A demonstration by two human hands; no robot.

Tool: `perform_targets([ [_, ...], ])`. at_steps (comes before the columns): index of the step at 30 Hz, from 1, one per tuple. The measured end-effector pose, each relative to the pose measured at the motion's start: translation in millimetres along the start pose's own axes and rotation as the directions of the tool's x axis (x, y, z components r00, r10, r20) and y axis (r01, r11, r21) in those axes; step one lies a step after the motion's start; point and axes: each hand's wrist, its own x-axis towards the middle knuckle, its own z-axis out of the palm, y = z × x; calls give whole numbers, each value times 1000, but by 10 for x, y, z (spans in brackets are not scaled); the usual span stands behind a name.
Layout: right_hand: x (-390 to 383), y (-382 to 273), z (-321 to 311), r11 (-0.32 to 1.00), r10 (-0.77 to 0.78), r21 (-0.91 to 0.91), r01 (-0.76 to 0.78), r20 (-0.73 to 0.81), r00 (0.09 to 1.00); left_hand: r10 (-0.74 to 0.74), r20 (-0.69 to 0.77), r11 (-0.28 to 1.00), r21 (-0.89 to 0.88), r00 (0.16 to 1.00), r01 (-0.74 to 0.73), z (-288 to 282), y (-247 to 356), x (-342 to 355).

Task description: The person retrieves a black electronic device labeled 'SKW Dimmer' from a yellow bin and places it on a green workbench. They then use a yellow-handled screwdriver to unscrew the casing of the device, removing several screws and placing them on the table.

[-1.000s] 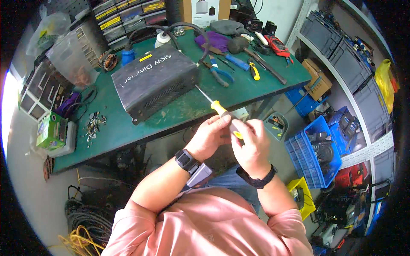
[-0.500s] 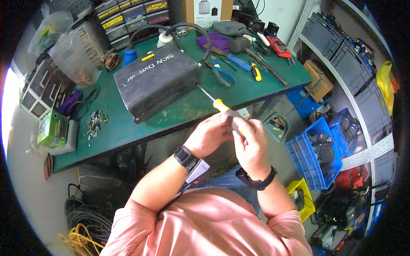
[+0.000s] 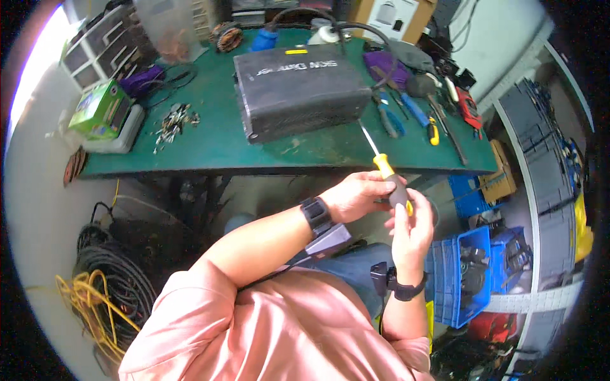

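Note:
A screwdriver (image 3: 382,166) with a yellow and dark grey handle is between my two hands, past the table's front edge. My left hand (image 3: 356,197) grips the grey part of its handle with thumb and fingers. Closed around the butt end is my right hand (image 3: 412,230), its thumb lying along the handle. The bare shaft points away from me, up and to the left. Its tip appears at the lower right corner of a black metal box (image 3: 298,86); whether it touches the box I cannot tell. A thick black cable loops behind the box.
The box stands on a green worktable (image 3: 203,149). Loose screws (image 3: 173,126) lie to its left, beside a green carton (image 3: 98,114). Pliers (image 3: 389,117), a yellow-handled tool (image 3: 433,130) and a red meter (image 3: 469,108) lie right. Blue crates (image 3: 454,273) stand below; coiled cables (image 3: 117,279) lie lower left.
My view has swung, so the table and box sit farther right and higher in it. The screwdriver's shaft stands steeper in the picture. Both hands still hold the screwdriver.

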Motion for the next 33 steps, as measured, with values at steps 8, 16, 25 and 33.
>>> perform_targets([
  [8,20,92,31,764,-473,-458,454,82,877,-70,-195,987,127,978,96,128,32,23],
  [16,-16,46,37,865,316,336,-373,212,925,-32,-86,999,2,996,32,36,24,-30],
  [25,37,72,29,758,-467,-461,462,112,877,-3,-256,996,81,967,25,126,44,4],
  [33,27,96,-91,883,288,325,-338,194,938,-40,-11,999,-18,999,40,7,44,8],
])
